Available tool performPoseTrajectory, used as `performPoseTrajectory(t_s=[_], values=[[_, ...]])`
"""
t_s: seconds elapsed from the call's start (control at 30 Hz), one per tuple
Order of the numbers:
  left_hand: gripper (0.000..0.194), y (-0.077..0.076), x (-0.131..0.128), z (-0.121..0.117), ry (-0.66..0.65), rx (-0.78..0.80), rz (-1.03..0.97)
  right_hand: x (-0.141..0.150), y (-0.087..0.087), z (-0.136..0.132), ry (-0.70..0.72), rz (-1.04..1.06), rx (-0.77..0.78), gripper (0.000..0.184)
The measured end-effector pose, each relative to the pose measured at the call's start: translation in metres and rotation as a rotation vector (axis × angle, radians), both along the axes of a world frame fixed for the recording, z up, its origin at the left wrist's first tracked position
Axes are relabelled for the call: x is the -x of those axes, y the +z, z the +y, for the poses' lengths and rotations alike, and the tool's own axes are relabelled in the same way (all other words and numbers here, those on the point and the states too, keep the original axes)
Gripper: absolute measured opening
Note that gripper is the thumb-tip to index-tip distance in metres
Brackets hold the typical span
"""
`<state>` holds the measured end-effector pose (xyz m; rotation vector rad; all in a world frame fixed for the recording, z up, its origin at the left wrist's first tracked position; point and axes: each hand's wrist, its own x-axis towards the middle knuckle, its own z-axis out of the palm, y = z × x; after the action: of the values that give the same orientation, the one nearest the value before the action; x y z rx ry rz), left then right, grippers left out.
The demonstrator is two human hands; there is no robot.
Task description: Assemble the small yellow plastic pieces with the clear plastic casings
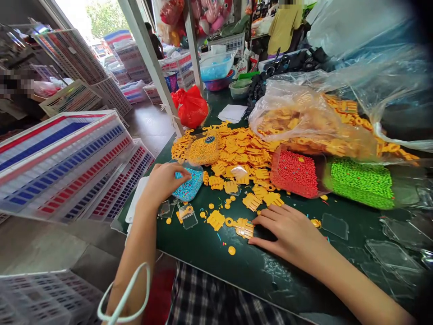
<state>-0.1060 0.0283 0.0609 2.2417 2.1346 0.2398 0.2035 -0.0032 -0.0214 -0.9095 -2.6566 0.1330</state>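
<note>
We log the yellow piece point(244, 228) on the counter point(203, 251), right of the blue-bead tray point(201, 181) and nearer us. We judge it light, stiff, slightly slippery; best held by its side edges. Right hand point(284, 225): palm down, grip apart at the piece's edge. Left hand point(166, 177): wrist bent, reaching over the blue-bead tray; whether its grip pinches anything, we cannot tell.

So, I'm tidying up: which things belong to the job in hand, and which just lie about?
Likely the job's:
blue beads, by left hand
yellow piece, by right hand
red beads
green beads

Apparently lying about:
red bag
white paper
striped crate
</note>
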Motion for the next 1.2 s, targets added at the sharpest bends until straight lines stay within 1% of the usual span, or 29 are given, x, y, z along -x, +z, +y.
performPoseTrajectory(t_s=[0.03,0.1,0.17,0.27,0.37,0.47,0.57,0.63,0.67,0.77,0.8,0.87,0.93,1.0,1.03,1.1,1.2], values=[[0.017,-0.001,0.002,0.001,0.000,0.082,0.034,0.000,0.001,0.000,0.004,0.003,-0.014,0.030],[0.017,-0.004,0.001,0.003,-0.025,0.173,0.093,0.000,0.002,0.000,0.010,0.002,-0.043,0.029],[0.018,-0.008,-0.004,0.007,-0.061,0.192,0.149,0.000,0.004,0.000,0.016,-0.004,-0.061,0.030],[0.018,-0.013,-0.011,0.015,-0.073,0.213,0.214,0.001,0.005,0.001,0.025,-0.011,-0.073,0.031],[0.019,-0.016,-0.009,0.022,-0.082,0.237,0.227,0.001,0.007,0.002,0.026,-0.016,-0.098,0.031],[0.029,-0.018,-0.002,0.025,-0.111,0.204,0.194,0.001,0.008,0.003,0.027,-0.016,-0.111,0.032],[0.040,-0.013,0.002,0.023,-0.084,0.109,0.170,0.001,0.009,0.003,0.027,-0.009,-0.113,0.033],[0.040,-0.007,-0.003,0.019,-0.082,0.022,0.160,0.000,0.010,0.003,0.027,-0.018,-0.102,0.033],[0.037,-0.003,-0.008,0.016,-0.106,-0.015,0.147,0.000,0.010,0.004,0.027,-0.026,-0.091,0.033],[0.030,0.004,-0.033,0.007,-0.232,-0.110,0.085,-0.001,0.011,0.004,0.036,-0.049,-0.051,0.034],[0.029,0.004,-0.043,0.004,-0.275,-0.141,0.066,-0.001,0.011,0.004,0.035,-0.053,-0.041,0.034],[0.030,0.000,-0.062,-0.001,-0.380,-0.173,0.017,-0.002,0.011,0.004,0.026,-0.050,-0.031,0.034],[0.030,-0.010,-0.079,-0.005,-0.538,-0.114,-0.056,-0.002,0.012,0.004,0.014,-0.043,-0.033,0.034],[0.030,-0.022,-0.092,-0.009,-0.699,-0.002,-0.118,-0.002,0.012,0.004,0.003,-0.035,-0.041,0.034],[0.029,-0.027,-0.097,-0.010,-0.756,0.044,-0.131,-0.001,0.013,0.003,-0.002,-0.031,-0.043,0.034],[0.026,-0.035,-0.103,-0.011,-0.809,0.093,-0.130,-0.001,0.013,0.002,-0.016,-0.027,-0.038,0.034],[0.025,-0.041,-0.104,-0.011,-0.846,0.112,-0.124,0.000,0.012,0.000,-0.034,-0.034,-0.013,0.034]])
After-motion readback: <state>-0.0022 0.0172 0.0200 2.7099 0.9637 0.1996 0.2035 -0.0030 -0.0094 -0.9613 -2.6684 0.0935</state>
